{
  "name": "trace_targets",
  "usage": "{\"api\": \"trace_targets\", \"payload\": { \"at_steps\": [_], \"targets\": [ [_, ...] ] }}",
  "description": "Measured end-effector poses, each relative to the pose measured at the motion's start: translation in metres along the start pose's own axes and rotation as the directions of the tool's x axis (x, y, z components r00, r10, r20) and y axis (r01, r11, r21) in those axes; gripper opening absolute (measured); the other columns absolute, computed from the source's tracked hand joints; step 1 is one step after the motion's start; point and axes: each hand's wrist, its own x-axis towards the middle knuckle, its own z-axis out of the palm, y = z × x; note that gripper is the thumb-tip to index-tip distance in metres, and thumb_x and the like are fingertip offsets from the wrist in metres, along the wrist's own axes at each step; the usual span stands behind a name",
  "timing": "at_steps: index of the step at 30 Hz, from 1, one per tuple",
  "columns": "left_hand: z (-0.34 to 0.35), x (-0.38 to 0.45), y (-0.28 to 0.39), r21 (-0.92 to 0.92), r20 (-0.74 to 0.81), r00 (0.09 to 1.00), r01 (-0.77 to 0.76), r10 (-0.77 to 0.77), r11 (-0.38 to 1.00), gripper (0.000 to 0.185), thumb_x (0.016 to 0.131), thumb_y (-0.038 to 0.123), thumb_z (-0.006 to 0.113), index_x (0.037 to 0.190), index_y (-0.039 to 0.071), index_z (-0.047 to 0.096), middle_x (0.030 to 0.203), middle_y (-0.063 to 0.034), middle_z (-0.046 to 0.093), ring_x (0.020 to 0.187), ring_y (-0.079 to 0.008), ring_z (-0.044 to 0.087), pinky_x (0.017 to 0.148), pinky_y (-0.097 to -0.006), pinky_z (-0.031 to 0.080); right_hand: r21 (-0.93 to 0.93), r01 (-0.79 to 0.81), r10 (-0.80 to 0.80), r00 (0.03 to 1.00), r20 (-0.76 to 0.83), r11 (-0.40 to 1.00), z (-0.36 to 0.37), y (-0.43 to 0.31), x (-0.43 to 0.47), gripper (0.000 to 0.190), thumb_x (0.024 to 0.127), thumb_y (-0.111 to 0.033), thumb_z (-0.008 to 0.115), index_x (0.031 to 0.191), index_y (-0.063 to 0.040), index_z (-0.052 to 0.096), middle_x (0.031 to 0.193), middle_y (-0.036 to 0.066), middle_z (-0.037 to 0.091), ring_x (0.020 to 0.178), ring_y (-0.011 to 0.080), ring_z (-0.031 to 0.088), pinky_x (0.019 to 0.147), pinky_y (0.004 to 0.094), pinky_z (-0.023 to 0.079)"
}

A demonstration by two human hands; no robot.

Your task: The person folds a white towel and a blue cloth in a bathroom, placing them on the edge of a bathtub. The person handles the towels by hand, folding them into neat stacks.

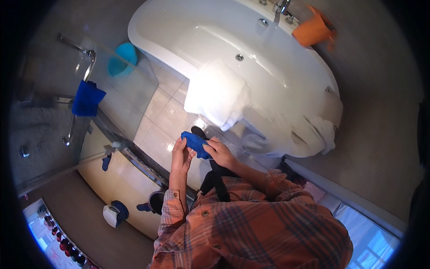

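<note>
A small bunched blue cloth (196, 144) is stretched between my two hands, in front of my body above the tiled floor. My left hand (180, 155) pinches its left end between thumb and fingers. The right end is gripped by my right hand (221, 153), thumb on top. Just beyond the cloth, a bright white cloth (218, 92), probably a towel, hangs over the near rim of the white bathtub (168, 60). Its folds are washed out by glare.
More pale fabric (312, 134) drapes over the tub's right end, and an orange cloth or bag (312, 32) hangs by the taps. At left, a blue towel (88, 98) hangs on a metal bar beside glass. A turquoise bucket (122, 60) stands beyond.
</note>
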Motion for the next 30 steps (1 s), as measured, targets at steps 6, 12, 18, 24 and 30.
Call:
{"api": "trace_targets", "payload": {
  "at_steps": [6,12,18,24,30],
  "targets": [
    [0.013,-0.025,-0.037,0.164,-0.017,0.986,-0.159,0.164,0.974,0.02,0.095,0.022,0.064,0.108,0.008,0.059,0.092,-0.0023,0.067,0.076,-0.0115,0.062,0.066,-0.0284,0.051,-0.119,0.014,-0.019,0.999,-0.042,0.993,-0.039,-0.001,-0.044,0.025,0.094,-0.02,0.058,0.108,-0.001,0.065,0.086,0.013,0.056,0.081,0.0281,0.057,0.073,0.0354,0.045],
    [0.055,-0.043,-0.043,0.137,0.011,0.983,-0.185,0.185,0.973,0.015,0.092,0.02,0.068,0.099,0.011,0.059,0.081,-0.0006,0.064,0.063,-0.0074,0.055,0.052,-0.0214,0.041,-0.243,0.043,-0.075,0.99,-0.123,0.969,-0.08,-0.004,-0.059,0.022,0.093,-0.016,0.059,0.105,0.002,0.065,0.088,0.015,0.065,0.082,0.0247,0.063,0.076,0.0335,0.048],
    [0.055,-0.049,-0.061,0.261,0.158,0.971,-0.218,0.181,0.94,0.018,0.09,0.016,0.071,0.101,0.009,0.058,0.078,0.0002,0.064,0.062,-0.0053,0.053,0.051,-0.02,0.038,-0.135,-0.098,0.075,0.984,-0.164,0.986,-0.105,-0.025,-0.07,0.02,0.095,-0.017,0.058,0.102,0.001,0.064,0.076,0.012,0.062,0.069,0.0164,0.057,0.067,0.0308,0.047],
    [0.064,-0.058,-0.091,0.421,0.241,0.96,-0.233,0.14,0.877,0.029,0.087,0.008,0.072,0.113,0.005,0.061,0.094,-0.0012,0.069,0.081,-0.0078,0.063,0.074,-0.0216,0.052,-0.129,-0.066,0.044,0.985,-0.165,0.989,-0.121,-0.005,-0.088,0.02,0.094,-0.021,0.059,0.098,-0.002,0.063,0.077,0.021,0.063,0.07,0.0349,0.064,0.063,0.0369,0.048],
    [0.104,-0.05,-0.137,0.373,0.189,0.948,-0.309,0.254,0.875,0.02,0.088,0.01,0.071,0.107,0.005,0.065,0.092,-0.0005,0.069,0.081,-0.0077,0.062,0.075,-0.0222,0.05,-0.08,-0.102,0.094,0.991,-0.091,0.992,-0.168,0.023,-0.122,0.02,0.094,-0.021,0.061,0.098,-0.002,0.063,0.071,0.02,0.059,0.061,0.0287,0.058,0.059,0.036,0.046]
  ]
}}
